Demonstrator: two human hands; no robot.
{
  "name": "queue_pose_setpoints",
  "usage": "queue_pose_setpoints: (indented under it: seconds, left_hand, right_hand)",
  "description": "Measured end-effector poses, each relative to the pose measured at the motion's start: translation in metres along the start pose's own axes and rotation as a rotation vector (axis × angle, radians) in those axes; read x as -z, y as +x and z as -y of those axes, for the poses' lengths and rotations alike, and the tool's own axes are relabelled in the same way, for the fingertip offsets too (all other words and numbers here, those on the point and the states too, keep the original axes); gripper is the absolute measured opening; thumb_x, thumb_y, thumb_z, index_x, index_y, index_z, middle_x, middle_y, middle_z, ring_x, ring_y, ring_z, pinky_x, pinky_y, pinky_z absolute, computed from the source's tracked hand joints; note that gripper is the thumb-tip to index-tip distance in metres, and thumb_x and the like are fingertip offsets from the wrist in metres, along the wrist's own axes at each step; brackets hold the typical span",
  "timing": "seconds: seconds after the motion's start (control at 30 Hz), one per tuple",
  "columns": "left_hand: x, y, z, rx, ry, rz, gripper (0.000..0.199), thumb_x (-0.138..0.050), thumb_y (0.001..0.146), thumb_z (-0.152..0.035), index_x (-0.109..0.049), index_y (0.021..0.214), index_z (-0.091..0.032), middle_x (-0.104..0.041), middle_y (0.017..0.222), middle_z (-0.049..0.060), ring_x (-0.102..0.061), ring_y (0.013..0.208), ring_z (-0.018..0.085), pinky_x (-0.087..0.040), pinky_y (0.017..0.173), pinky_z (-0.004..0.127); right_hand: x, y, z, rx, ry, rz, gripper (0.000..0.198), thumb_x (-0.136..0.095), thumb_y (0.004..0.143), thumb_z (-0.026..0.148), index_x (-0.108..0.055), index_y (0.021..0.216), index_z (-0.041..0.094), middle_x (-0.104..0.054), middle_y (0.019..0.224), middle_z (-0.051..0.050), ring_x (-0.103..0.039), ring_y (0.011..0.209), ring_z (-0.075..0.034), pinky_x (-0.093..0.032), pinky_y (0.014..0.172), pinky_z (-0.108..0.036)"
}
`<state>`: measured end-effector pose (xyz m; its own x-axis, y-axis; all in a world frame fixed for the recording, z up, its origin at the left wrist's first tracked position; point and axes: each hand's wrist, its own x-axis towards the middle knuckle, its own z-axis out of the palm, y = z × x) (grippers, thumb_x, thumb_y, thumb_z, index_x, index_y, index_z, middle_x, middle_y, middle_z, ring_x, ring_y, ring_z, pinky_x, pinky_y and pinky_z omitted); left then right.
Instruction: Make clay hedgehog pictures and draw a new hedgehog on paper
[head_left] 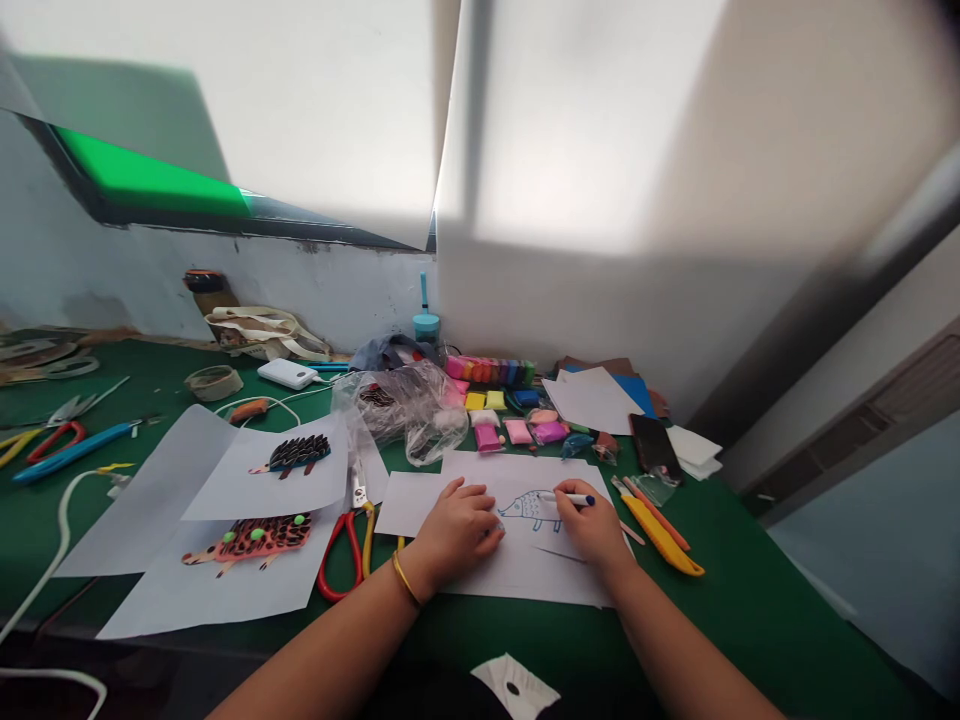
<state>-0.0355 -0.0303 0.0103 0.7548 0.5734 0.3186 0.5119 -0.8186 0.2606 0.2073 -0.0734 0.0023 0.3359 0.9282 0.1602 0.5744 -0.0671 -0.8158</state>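
A white sheet of paper (487, 578) lies before me with a blue outline drawing of a hedgehog (529, 508) on it. My right hand (594, 535) grips a marker (576, 499), white with a dark blue end, its tip over the hedgehog's back. My left hand (459, 528) rests flat on the sheet's left part, fingers spread, beside the drawing's snout; nothing is in it. A smaller white paper piece (405, 500) lies by the left hand. Scissors with red and yellow handles (346, 560) lie left of my left wrist.
Two finished hedgehog pictures (300, 452) on paper lie at left. Colourful clay packets (517, 431) and a plastic bag (405, 400) sit behind the sheet. A yellow utility knife (660, 535) and a phone (654, 445) are at right. A white cable (66, 520) runs along the left.
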Motion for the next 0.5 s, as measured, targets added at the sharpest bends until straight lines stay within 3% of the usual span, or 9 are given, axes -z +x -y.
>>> queue_pose_setpoints:
  seconds: [0.5]
  left_hand:
    - [0.0015, 0.0002, -0.0015, 0.004, 0.002, 0.002, 0.012, -0.059, 0.086, -0.029, -0.07, 0.084, -0.026, -0.067, 0.094, 0.001, -0.056, 0.108, 0.021, -0.028, 0.107, 0.045]
  right_hand:
    - [0.0012, -0.0015, 0.0018, -0.011, -0.011, 0.013, 0.024, -0.049, 0.082, 0.042, -0.063, 0.08, 0.023, -0.066, 0.08, -0.002, -0.06, 0.079, -0.022, -0.043, 0.069, -0.03]
